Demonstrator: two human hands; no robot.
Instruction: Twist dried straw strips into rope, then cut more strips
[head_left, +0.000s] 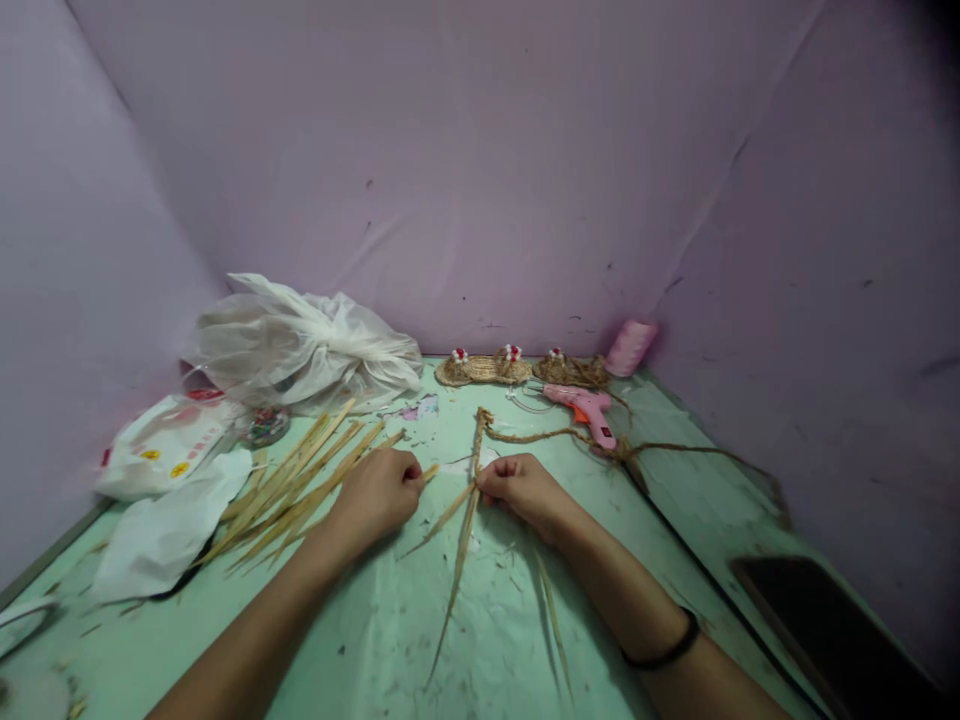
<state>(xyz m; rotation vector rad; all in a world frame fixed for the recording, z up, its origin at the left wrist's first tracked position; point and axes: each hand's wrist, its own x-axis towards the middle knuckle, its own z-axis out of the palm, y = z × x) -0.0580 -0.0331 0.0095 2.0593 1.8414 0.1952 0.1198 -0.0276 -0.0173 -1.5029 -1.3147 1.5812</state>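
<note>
Straw braid [478,440], lower end pinched by right fingers [498,470]; left fingers [412,472], nearby, gripping straw strip [431,472].

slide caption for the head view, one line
Right hand pinching a braid, left hand beside loose strips, glue gun beyond.

Okay so the braid [478,440] is mid-table [360,640], right hand [525,490] on its lower end, left hand [381,490] just left of it. Loose strips [289,495] are further left, then a tissue pack [176,440], with a tied bag [307,345] behind. Woven soles [484,371] line the back, glue gun [581,402] in front of their right end, spool [631,348] back right, flat slab [832,620] front right.
</note>
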